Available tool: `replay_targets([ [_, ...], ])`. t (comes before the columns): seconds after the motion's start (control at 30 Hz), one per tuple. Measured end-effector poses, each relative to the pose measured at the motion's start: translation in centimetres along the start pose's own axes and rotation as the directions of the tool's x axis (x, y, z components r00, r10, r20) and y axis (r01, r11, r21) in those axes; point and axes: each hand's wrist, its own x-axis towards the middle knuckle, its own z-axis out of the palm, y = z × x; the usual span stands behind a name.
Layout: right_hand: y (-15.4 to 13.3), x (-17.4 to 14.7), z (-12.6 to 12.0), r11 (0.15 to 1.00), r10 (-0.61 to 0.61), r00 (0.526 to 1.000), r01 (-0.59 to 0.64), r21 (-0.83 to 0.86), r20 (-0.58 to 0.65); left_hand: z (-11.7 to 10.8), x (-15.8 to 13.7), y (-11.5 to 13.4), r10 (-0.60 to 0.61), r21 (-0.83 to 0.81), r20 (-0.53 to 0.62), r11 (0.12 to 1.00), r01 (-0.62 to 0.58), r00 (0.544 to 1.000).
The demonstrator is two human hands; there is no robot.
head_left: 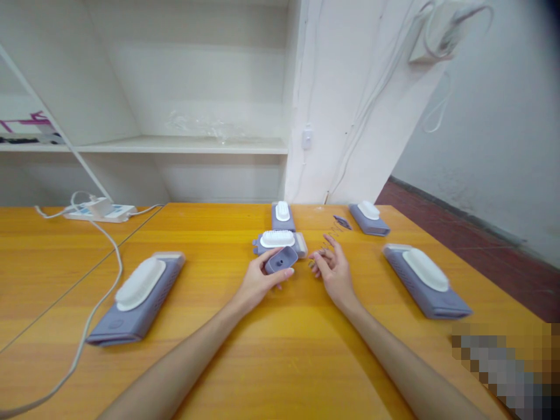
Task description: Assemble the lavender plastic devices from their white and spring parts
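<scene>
My left hand is closed around a hollow grey-purple plastic housing, whose open side with a small dark hole faces me. Just behind it lies a grey-purple scrub brush with a white oval bristle head. My right hand is close by on the right, index finger raised and the other fingers curled together. Something small and thin shows at its fingertips, too blurred to name. Thin coil springs lie beyond that hand, beside a small flat grey-purple piece.
Similar white-topped brushes stand around: one at left, one at right, one at back right and one at back centre. A white power strip trails a cable along the table's left side. Shelves rise behind.
</scene>
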Motion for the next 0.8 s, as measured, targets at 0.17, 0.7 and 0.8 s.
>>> replay_targets([
  [0.17, 0.2, -0.2, 0.1, 0.996, -0.062, 0.998, 0.061, -0.063, -0.015, 0.0, -0.2, -0.1, 0.003, 0.076, 0.079, 0.997, -0.009, 0.997],
  [0.7, -1.6, -1.8, 1.3, 0.843, -0.395, 0.918, 0.373, -0.387, 0.024, 0.6, -0.4, -1.1, 0.086, 0.134, 0.170, 0.985, -0.109, 0.982],
  [0.8, -1.6, -2.0, 1.3, 0.848, -0.386, 0.920, 0.384, -0.365, 0.070, 0.7, -0.5, -1.5, 0.118, 0.194, 0.153, 0.970, -0.147, 0.981],
])
